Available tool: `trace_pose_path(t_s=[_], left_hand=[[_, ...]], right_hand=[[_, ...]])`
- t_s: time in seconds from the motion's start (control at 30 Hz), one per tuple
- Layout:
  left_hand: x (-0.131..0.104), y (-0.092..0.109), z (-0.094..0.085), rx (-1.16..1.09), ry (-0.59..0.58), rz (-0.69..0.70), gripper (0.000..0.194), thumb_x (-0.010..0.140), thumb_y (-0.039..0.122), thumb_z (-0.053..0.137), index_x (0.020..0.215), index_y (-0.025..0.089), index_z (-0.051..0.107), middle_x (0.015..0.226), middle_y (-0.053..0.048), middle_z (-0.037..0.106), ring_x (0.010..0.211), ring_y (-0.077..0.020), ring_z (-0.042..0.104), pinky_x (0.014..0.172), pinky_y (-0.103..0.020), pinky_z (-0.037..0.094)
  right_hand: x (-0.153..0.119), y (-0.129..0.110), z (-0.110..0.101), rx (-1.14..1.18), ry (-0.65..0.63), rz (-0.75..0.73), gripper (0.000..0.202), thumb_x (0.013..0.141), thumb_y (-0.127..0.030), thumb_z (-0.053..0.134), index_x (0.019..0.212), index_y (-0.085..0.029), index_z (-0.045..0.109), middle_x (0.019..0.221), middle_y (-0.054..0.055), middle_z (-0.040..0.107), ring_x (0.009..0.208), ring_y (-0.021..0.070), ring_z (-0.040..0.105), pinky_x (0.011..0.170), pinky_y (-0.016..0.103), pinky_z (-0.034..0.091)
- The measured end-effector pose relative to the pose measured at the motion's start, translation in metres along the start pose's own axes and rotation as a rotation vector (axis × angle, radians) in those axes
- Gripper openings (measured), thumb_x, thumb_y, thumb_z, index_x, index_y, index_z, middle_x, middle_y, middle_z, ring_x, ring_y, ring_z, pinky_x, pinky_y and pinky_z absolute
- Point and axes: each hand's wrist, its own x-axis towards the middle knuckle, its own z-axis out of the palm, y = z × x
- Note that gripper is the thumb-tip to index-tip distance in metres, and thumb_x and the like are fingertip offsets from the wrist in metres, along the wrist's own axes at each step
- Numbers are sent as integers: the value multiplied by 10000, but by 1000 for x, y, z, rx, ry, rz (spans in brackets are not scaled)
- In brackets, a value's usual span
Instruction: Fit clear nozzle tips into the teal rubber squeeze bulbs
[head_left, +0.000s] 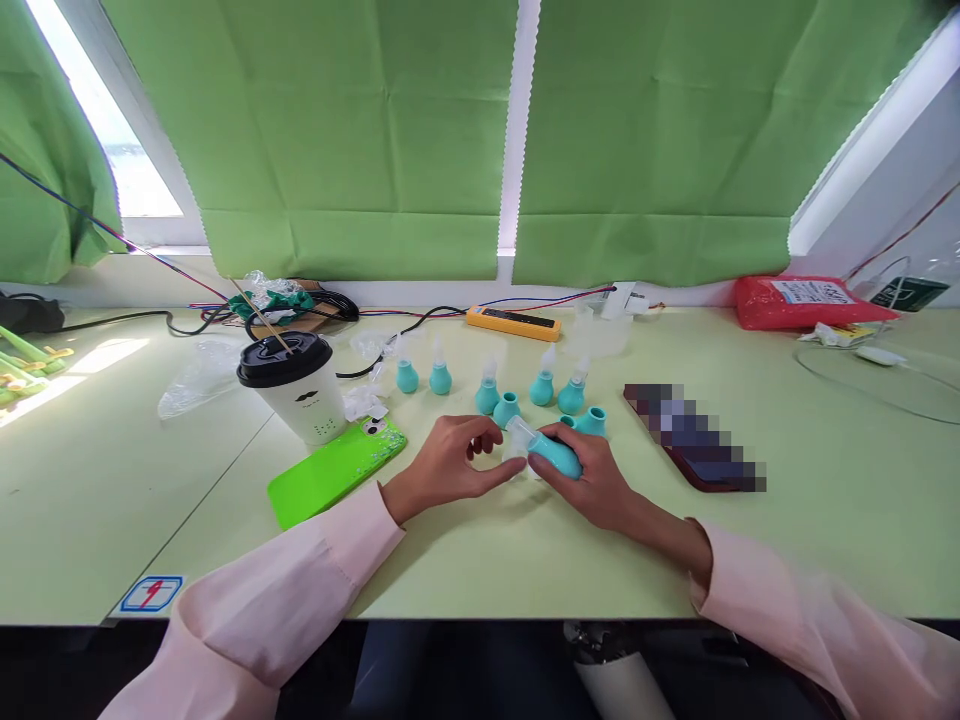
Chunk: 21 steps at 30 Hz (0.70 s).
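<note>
My right hand is closed round a teal rubber bulb syringe, whose clear tip points up and left. Close beside it, my left hand has its thumb reaching toward the bulb and its fingers curved apart, holding nothing. Behind the hands stand several teal bulbs with clear tips, among them one at the left and one at the right. Nearer my fingers are tipless bulbs with open necks, such as this bulb and another bulb. Something clear lies under my hands, partly hidden.
At the left, a paper cup with a black lid stands behind a green phone case. A dark phone lies at the right. Farther back are a yellow power strip, cables and a red package.
</note>
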Motion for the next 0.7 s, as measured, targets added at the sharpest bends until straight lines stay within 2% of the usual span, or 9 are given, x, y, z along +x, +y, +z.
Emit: trace_pose_path(t_s=[0.17, 0.5, 0.7], left_hand=[[-1, 4, 5, -262, 29, -77, 247, 743, 351, 509, 633, 140, 577, 560, 4, 548, 487, -62, 428, 495, -181, 394], [0, 9, 11, -804, -22, -394, 234, 717, 345, 536, 669, 122, 588, 580, -11, 561, 485, -77, 481, 488, -212, 423], [2, 14, 8, -1038, -22, -527, 224, 655, 322, 608, 656, 98, 616, 590, -29, 582, 503, -92, 501, 486, -233, 420]], right_hand=[[-1, -1, 3, -23, 2, -22, 123, 752, -289, 485, 819, -186, 479, 659, -8, 547, 548, 109, 491, 529, 232, 394], [-3, -2, 4, -81, 91, -25, 112, 756, -292, 479, 780, -187, 448, 606, -20, 517, 490, 97, 467, 472, 218, 374], [-2, 3, 6, -303, 224, -168, 143, 753, -289, 487, 826, -175, 439, 626, 10, 563, 522, 134, 535, 465, 239, 379]])
